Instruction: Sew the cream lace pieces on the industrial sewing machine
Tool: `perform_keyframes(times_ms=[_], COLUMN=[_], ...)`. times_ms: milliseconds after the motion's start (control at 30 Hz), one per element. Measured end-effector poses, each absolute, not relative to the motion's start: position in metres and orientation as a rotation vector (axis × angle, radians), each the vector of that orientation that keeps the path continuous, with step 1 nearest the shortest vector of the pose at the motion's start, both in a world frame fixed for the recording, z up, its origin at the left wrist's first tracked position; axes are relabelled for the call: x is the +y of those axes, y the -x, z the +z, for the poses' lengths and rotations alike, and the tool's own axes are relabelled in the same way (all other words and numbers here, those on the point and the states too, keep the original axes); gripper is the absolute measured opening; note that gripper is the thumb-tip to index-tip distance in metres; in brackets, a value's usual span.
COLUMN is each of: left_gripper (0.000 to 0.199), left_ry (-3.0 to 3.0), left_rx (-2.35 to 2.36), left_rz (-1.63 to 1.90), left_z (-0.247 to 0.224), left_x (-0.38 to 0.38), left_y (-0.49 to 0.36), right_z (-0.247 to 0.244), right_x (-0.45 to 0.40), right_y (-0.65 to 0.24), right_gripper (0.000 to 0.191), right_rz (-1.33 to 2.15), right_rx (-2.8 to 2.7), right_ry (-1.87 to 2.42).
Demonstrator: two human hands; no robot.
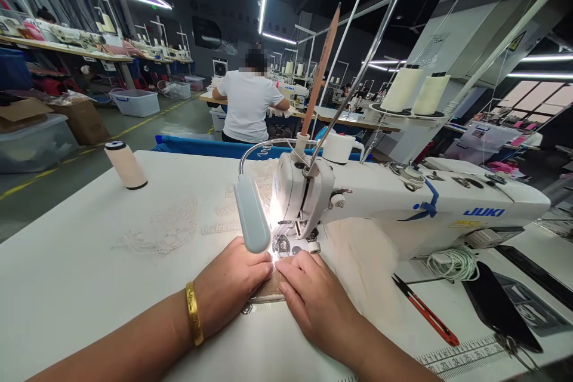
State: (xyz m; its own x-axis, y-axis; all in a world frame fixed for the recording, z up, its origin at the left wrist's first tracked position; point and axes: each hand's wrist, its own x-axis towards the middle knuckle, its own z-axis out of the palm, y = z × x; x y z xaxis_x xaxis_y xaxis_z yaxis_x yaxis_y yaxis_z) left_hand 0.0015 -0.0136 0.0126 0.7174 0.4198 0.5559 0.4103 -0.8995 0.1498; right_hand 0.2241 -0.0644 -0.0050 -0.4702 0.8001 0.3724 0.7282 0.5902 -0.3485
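Note:
Just in front of the presser foot of the white sewing machine [416, 197], both hands are on a small piece of beige fabric [267, 293]. My left hand [233, 280], with a gold bangle at its wrist, has its fingers closed together on the fabric's left side. My right hand [313, 289] grips the right side, thumb and fingers bunched near the needle. The fingertips are close together under a bright light. A grey lamp head [252, 215] hangs over my left fingers and hides part of the work. Sheer cream fabric [362, 256] lies right of the needle.
Pale lace pieces [161, 227] and a peach thread cone [126, 165] are on the table's left. Red-handled thread snips [427, 310], a black phone-like object [501, 304] and a printed ruler [470, 355] lie right. A person in a white shirt [246, 104] sits ahead.

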Motion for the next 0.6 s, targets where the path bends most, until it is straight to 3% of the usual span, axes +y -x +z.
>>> perform_keyframes(times_ms=[267, 600], left_gripper=[0.032, 0.028], left_ry=[-2.936, -2.944], left_rx=[0.715, 0.679], left_rz=[0.932, 0.893], left_z=[0.0127, 0.0115], left_x=[-0.0112, -0.0091], left_y=[-0.0015, 0.0014], right_z=[-0.0055, -0.0062], right_x=[-0.0637, -0.0654], right_y=[-0.2245, -0.2240], right_gripper=[0.025, 0.036], right_rz=[0.211, 0.164], right_rx=[-2.249, -2.312], right_ry=[1.211, 1.248])
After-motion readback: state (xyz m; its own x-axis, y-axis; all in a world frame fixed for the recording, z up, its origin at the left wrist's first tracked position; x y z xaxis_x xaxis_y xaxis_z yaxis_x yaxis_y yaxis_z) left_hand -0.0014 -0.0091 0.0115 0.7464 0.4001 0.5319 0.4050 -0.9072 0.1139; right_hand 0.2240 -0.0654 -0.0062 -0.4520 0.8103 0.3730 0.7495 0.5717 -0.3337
